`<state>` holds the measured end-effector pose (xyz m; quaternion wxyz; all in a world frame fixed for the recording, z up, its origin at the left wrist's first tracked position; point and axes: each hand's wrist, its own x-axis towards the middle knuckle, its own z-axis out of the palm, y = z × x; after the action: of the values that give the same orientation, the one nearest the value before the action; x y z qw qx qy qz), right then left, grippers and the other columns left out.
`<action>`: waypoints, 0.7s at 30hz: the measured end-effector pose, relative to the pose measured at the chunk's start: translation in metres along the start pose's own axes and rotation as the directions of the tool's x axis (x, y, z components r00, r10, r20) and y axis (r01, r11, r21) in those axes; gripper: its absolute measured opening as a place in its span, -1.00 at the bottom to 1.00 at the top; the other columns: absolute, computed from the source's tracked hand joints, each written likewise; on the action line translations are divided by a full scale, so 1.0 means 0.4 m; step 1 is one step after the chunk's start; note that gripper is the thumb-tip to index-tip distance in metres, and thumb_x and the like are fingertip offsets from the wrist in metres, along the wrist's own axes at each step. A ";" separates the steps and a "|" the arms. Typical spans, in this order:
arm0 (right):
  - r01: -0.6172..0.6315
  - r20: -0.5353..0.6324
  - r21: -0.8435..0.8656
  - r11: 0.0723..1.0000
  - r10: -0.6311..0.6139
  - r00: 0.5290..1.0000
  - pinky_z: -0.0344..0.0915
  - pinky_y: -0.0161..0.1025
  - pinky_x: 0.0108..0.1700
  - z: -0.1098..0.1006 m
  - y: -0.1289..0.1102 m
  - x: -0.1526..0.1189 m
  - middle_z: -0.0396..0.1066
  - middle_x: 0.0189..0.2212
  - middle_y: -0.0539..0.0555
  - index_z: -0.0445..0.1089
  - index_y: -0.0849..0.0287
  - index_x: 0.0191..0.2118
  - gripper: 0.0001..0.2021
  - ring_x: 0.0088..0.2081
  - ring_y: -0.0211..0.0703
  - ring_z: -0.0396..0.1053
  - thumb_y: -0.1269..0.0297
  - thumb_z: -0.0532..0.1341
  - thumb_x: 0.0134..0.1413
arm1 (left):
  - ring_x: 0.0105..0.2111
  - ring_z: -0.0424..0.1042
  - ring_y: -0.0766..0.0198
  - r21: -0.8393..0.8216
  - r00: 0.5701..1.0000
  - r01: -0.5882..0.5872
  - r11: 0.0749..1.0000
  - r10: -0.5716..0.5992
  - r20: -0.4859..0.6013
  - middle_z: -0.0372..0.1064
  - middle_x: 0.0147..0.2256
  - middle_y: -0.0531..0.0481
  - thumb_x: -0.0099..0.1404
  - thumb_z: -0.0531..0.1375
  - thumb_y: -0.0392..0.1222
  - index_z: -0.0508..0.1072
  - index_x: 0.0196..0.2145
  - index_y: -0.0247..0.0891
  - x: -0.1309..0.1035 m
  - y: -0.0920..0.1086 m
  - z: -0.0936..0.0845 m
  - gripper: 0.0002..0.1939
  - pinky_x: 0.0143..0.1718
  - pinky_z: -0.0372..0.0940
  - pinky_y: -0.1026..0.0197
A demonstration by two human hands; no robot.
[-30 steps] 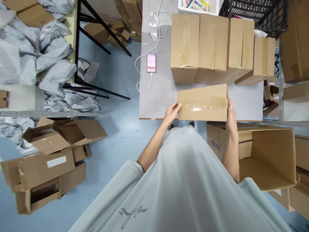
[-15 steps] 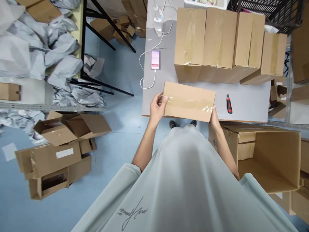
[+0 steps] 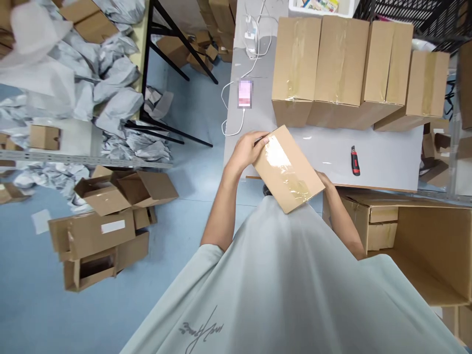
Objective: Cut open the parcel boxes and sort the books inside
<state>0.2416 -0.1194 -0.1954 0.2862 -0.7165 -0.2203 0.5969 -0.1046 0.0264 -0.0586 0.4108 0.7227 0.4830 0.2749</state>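
A taped cardboard box [image 3: 289, 169] is held tilted in front of my body, over the near edge of the table. My left hand [image 3: 248, 151] grips its upper left corner, thumb on the face and fingers behind. At the right side my right hand [image 3: 324, 181] holds the box, its fingers mostly hidden behind it. Shiny clear tape runs along the face turned to me. A red and black utility knife [image 3: 355, 161] lies on the table to the right of the box.
Several taped cartons [image 3: 337, 64] stand in a row on the grey table [image 3: 254, 142]. A phone [image 3: 245, 94] with a white cable lies at the left. Below right is a large open carton [image 3: 431, 246]; opened boxes [image 3: 99, 231] are piled on the floor at left.
The box has turned clockwise from nearly level to a steep slant, its right end dropping towards my body. My left hand has moved up with its corner. The view has shifted slightly.
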 end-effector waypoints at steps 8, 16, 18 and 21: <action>-0.349 0.187 0.104 0.931 0.326 0.926 0.61 -0.05 0.05 0.111 0.125 -0.043 0.64 -0.26 0.17 0.46 0.11 -0.22 -0.60 -0.14 -0.05 0.60 -0.14 0.36 0.47 | 0.26 0.44 -0.20 0.147 0.980 -0.093 0.985 0.116 -0.161 0.55 0.17 -0.22 0.69 0.03 -0.14 0.66 0.26 -0.11 0.005 0.052 0.117 -0.55 0.56 0.13 -0.36; -0.311 0.140 0.215 0.926 0.286 0.948 0.67 -0.12 0.03 0.132 0.172 -0.067 0.67 -0.22 0.12 0.55 0.11 -0.17 -0.88 -0.22 -0.12 0.61 0.23 0.46 0.35 | 0.28 0.46 -0.12 0.110 0.981 -0.156 0.982 0.167 -0.096 0.54 0.17 -0.20 0.71 0.09 0.20 0.65 0.29 -0.14 0.019 0.082 0.119 -0.48 0.67 -0.08 -0.30; -0.261 0.071 0.224 0.939 0.251 0.965 0.69 -0.09 0.01 0.080 0.173 -0.089 0.67 -0.22 0.13 0.56 0.10 -0.18 -0.85 -0.21 -0.09 0.62 0.23 0.51 0.28 | 0.31 0.44 -0.11 0.105 0.977 -0.179 0.978 0.189 -0.099 0.52 0.21 -0.22 0.73 0.04 0.23 0.63 0.33 -0.15 0.024 0.076 0.107 -0.41 0.63 0.03 -0.25; -0.148 -0.060 0.223 0.964 0.165 0.985 0.71 -0.05 0.04 -0.022 0.168 -0.133 0.67 -0.18 0.12 0.54 0.06 -0.17 -0.78 -0.12 -0.03 0.64 0.17 0.55 0.20 | 0.40 0.36 -0.14 0.089 0.970 -0.155 0.984 0.169 -0.172 0.44 0.30 -0.27 0.71 0.05 0.30 0.60 0.39 -0.15 0.036 0.033 0.101 -0.36 0.57 0.13 -0.19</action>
<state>0.2382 -0.2052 -0.2008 0.3233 -0.7187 -0.0851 0.6097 -0.0609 0.0241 -0.0679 0.3146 0.7469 0.4674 0.3532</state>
